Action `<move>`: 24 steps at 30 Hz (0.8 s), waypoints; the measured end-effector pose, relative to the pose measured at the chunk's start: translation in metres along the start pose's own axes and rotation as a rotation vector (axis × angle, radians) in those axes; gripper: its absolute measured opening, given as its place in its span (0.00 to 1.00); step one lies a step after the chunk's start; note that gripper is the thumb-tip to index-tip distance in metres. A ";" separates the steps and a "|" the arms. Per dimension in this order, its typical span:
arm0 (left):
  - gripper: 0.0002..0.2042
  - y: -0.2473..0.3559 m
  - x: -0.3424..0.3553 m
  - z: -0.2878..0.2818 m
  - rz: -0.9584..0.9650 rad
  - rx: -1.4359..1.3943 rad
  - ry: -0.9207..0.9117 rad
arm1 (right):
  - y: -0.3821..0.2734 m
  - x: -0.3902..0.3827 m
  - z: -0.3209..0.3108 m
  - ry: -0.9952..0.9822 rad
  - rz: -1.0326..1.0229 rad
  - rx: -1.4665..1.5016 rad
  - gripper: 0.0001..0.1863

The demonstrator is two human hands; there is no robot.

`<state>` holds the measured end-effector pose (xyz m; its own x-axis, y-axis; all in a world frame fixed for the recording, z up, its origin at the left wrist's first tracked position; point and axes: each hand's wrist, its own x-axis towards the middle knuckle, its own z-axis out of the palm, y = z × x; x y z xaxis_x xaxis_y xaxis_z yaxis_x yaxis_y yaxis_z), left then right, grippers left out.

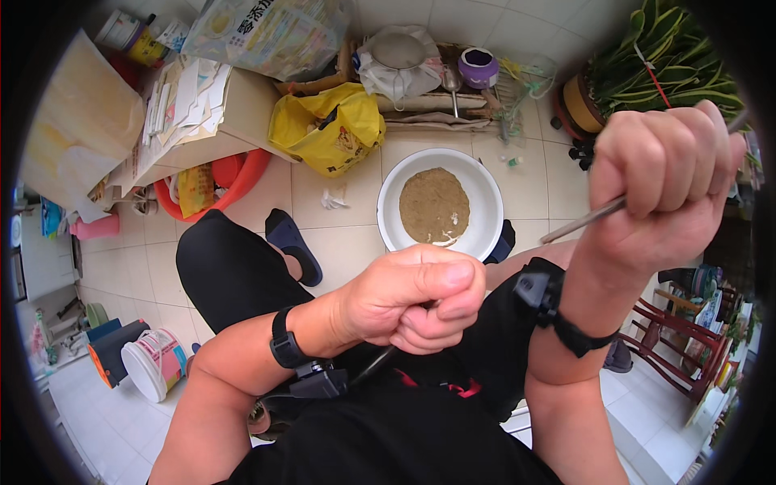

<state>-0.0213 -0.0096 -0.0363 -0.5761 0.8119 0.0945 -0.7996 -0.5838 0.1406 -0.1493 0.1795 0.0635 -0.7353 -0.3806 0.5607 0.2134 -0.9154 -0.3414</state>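
Note:
My right hand, raised at the right, is closed in a fist around a thin grey rod. One end of that rod points down toward the basin and the other sticks out past the knuckles. Over my lap, my left hand is also closed, thumb on top. A thin dark rod shows below this fist; its upper part is hidden in the fingers. Beyond my hands, a white basin stands on the floor between my feet. Inside it lies a wet-looking, brown, grainy mass.
A yellow plastic bag stands behind the basin, beside a cardboard box with papers. A red-orange tub is at the left. A purple pot and sieve sit by the wall. A potted plant stands far right.

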 end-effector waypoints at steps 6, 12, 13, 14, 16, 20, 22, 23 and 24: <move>0.20 0.018 0.000 0.015 0.065 0.266 0.316 | 0.023 -0.012 0.014 0.040 -0.030 -0.229 0.23; 0.24 0.022 -0.003 0.018 0.237 0.510 0.540 | 0.024 -0.016 0.003 0.031 -0.013 -0.367 0.24; 0.24 0.023 -0.005 0.015 0.229 0.511 0.545 | 0.027 -0.017 0.006 0.037 -0.019 -0.365 0.24; 0.27 0.024 -0.006 0.014 0.240 0.379 0.449 | 0.032 -0.016 0.012 0.073 -0.023 -0.386 0.25; 0.34 0.027 -0.008 0.009 0.235 0.268 0.326 | 0.040 -0.016 0.017 0.106 -0.022 -0.427 0.25; 0.30 0.022 -0.002 0.006 0.241 0.187 0.292 | 0.043 -0.017 0.014 0.069 0.017 -0.440 0.25; 0.28 0.022 0.001 0.016 0.215 0.231 0.443 | 0.045 -0.017 0.014 0.087 -0.013 -0.397 0.25; 0.28 0.021 0.000 0.015 0.215 0.229 0.445 | 0.047 -0.018 0.013 0.089 -0.012 -0.396 0.25; 0.27 0.020 -0.001 0.014 0.213 0.238 0.425 | 0.049 -0.018 0.012 0.077 -0.001 -0.402 0.25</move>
<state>-0.0345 -0.0226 -0.0198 -0.7790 0.5725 -0.2557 -0.6252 -0.6783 0.3860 -0.1179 0.1400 0.0464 -0.7845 -0.3551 0.5084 -0.0445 -0.7855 -0.6172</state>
